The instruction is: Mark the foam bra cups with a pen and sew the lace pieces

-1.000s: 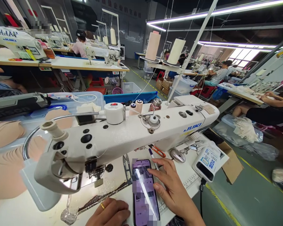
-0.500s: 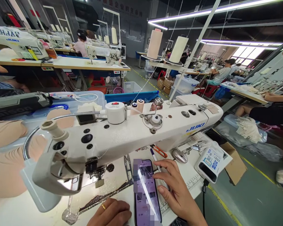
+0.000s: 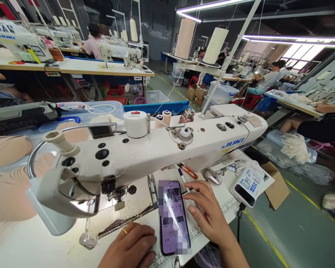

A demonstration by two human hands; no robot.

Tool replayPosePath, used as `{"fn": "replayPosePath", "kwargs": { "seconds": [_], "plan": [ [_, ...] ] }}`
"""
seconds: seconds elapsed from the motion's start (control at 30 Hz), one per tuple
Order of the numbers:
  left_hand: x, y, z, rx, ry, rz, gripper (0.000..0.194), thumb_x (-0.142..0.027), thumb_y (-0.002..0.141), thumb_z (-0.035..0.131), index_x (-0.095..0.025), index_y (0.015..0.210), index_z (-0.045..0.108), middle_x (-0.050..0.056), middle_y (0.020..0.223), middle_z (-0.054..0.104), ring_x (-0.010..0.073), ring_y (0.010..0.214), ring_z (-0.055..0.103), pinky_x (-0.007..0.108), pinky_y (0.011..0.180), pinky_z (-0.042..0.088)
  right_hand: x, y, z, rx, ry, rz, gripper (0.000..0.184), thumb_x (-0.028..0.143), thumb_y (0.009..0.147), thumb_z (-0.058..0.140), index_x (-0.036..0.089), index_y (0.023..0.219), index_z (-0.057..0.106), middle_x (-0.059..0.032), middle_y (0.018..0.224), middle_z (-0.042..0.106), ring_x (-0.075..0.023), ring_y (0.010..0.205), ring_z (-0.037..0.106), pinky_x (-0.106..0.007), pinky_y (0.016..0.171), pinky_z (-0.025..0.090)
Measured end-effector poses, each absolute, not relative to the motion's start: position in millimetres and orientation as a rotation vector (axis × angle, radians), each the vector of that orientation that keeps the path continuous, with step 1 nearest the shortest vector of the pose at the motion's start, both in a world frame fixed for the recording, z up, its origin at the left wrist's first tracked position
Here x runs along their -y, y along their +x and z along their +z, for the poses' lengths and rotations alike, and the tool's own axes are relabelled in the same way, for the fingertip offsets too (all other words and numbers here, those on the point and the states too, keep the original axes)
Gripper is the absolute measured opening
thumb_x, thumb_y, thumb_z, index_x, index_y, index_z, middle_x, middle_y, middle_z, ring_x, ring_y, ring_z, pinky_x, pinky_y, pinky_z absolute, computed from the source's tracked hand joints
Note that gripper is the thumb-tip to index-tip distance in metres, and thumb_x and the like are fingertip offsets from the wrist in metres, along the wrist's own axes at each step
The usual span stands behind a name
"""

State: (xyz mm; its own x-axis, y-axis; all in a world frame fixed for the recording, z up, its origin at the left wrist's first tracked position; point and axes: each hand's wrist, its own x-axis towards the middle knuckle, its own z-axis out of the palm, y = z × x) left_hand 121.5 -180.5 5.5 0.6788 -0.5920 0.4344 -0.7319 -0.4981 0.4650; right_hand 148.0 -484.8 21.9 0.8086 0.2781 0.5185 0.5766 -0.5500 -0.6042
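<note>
"Where's there room on the table (image 3: 60, 251)?"
"Toward its left end, beyond the left hand (image 3: 132, 243), around a plastic lump (image 3: 88, 241)."
"Behind the phone (image 3: 173, 225)?"
"Tight: snips (image 3: 152, 191), pen (image 3: 181, 175) and cutter (image 3: 190, 172) lie close, with the machine (image 3: 153, 149) overhanging."
"Along the front edge?"
"A gap between right hand (image 3: 205, 212) and white box (image 3: 245, 190); the mouse (image 3: 213, 177) blocks farther back."

Overhead tube lights (image 3: 212, 6), glare on phone (image 3: 174, 220) (one streak), stretched edges

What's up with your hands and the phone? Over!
Left hand palm-down, left of the phone. Right hand open, beside its right edge. Phone lying on the table, glare across the screen. Pen partly hidden by the right hand.
</note>
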Motion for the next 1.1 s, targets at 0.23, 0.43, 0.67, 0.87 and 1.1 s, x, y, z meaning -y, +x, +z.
{"fn": "replayPosePath", "kwargs": {
  "seconds": [0.23, 0.43, 0.67, 0.87, 1.1],
  "plan": [
    [185, 114, 14, 0.947, 2.222, 0.188, 0.014, -0.026, 0.105, 0.059, -0.028, 0.116, 0.067, 0.001, 0.11, 0.078, 0.017, 0.098, 0.073, 0.023, 0.091, 0.06, 484, 150, 21, 0.628, -2.146, -0.505, 0.023, 0.019, 0.108, 0.057, 0.027, 0.126, 0.067, -0.0085, 0.136, 0.065, -0.0297, 0.126, 0.052, -0.049, 0.107, 0.044],
    [186, 113, 17, 0.956, 2.195, 0.167, 0.017, -0.023, 0.105, 0.057, -0.028, 0.117, 0.067, 0.002, 0.109, 0.077, 0.0175, 0.097, 0.072, 0.024, 0.089, 0.06, 485, 150, 19, 0.592, -2.147, -0.533, 0.021, 0.018, 0.107, 0.057, 0.027, 0.122, 0.069, -0.0077, 0.132, 0.067, -0.0281, 0.124, 0.055, -0.047, 0.106, 0.046],
    [186, 110, 11, 1.001, 2.196, 0.121, 0.025, -0.021, 0.105, 0.056, -0.028, 0.127, 0.067, 0.003, 0.111, 0.076, 0.017, 0.1, 0.07, 0.023, 0.088, 0.061, 486, 149, 17, 0.556, -2.145, -0.543, 0.02, 0.019, 0.108, 0.058, 0.027, 0.12, 0.071, -0.008, 0.126, 0.068, -0.0279, 0.12, 0.058, -0.046, 0.103, 0.048],
    [186, 108, 9, 1.012, 2.19, 0.12, 0.028, -0.02, 0.105, 0.055, -0.028, 0.129, 0.067, 0.004, 0.113, 0.076, 0.0182, 0.1, 0.07, 0.025, 0.087, 0.062, 486, 149, 17, 0.552, -2.138, -0.557, 0.02, 0.018, 0.107, 0.058, 0.027, 0.119, 0.071, -0.0075, 0.126, 0.069, -0.0273, 0.119, 0.059, -0.046, 0.102, 0.048],
    [187, 111, 12, 1.053, 2.195, 0.172, 0.029, -0.023, 0.105, 0.056, -0.028, 0.131, 0.067, 0.004, 0.11, 0.076, 0.0184, 0.097, 0.071, 0.025, 0.086, 0.063, 486, 151, 18, 0.541, -2.133, -0.551, 0.018, 0.019, 0.108, 0.058, 0.027, 0.118, 0.071, -0.0069, 0.124, 0.07, -0.0264, 0.118, 0.059, -0.045, 0.102, 0.048]
  ]
}}
